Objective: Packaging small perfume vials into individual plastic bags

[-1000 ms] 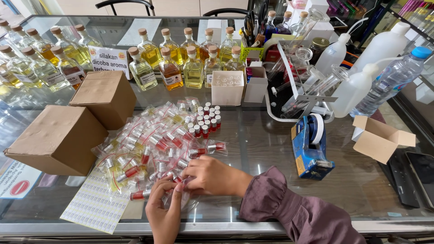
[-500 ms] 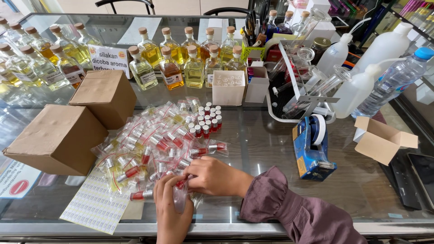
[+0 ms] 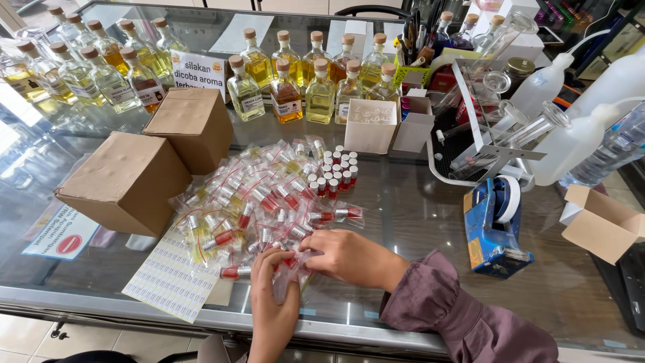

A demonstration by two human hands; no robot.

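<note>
My left hand point(image 3: 272, 296) and my right hand point(image 3: 346, 255) meet at the front of a glass counter point(image 3: 416, 222). Together they pinch a small clear plastic bag point(image 3: 290, 272) with a little red-capped vial in it. Just beyond my fingers spreads a heap of several bagged vials point(image 3: 259, 198), some red, some yellowish. A cluster of upright red vials with white caps point(image 3: 334, 171) stands at the far side of the heap. A sheet of small labels point(image 3: 171, 275) lies left of my left hand.
Two brown cardboard boxes point(image 3: 127, 181) point(image 3: 191, 128) sit at the left. Rows of corked bottles of yellow liquid point(image 3: 306, 84) line the back. A blue tape dispenser point(image 3: 494, 218), an open small carton point(image 3: 601, 222), white squeeze bottles point(image 3: 578, 144) and a rack with glass tubes point(image 3: 490, 128) stand at the right.
My hands have stayed at the same spot, with only small finger movements on the little bag. Nothing else has moved.
</note>
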